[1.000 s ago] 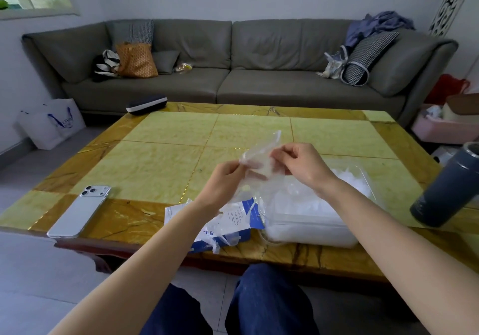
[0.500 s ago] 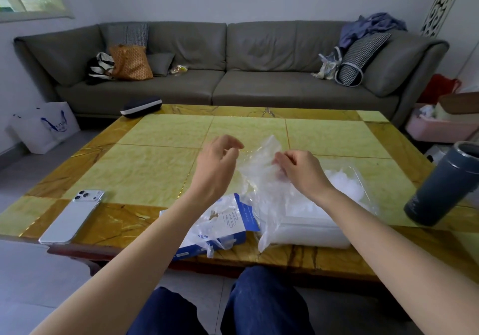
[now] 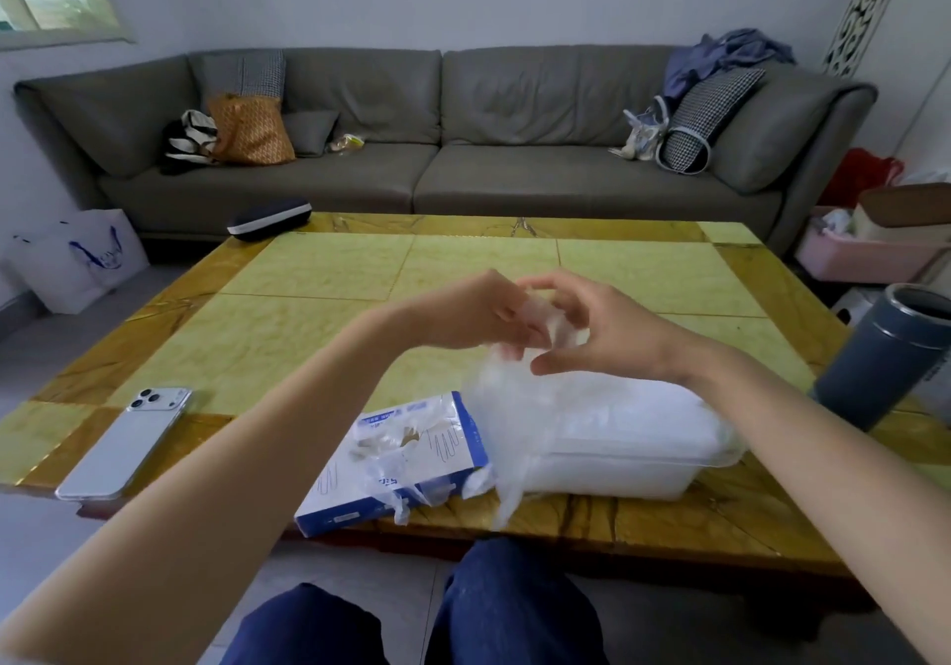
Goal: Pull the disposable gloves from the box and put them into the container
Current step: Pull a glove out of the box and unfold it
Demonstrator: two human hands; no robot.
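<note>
Pinches from my left hand and right hand met on the thin clear plastic glove, dangling at the near corner of the clear plastic container; limp, slippery, nearly weightless, I judged, and best held at its top.

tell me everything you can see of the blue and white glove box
The flat blue and white cardboard glove box lies at the near edge of the yellow tiled table, one corner seemingly past the edge. Its white top bears glove line drawings. Crumpled clear gloves spill from its opening. A clear plastic glove, held by the left hand and right hand, hangs in front of its right end, beside the clear plastic container.
</note>
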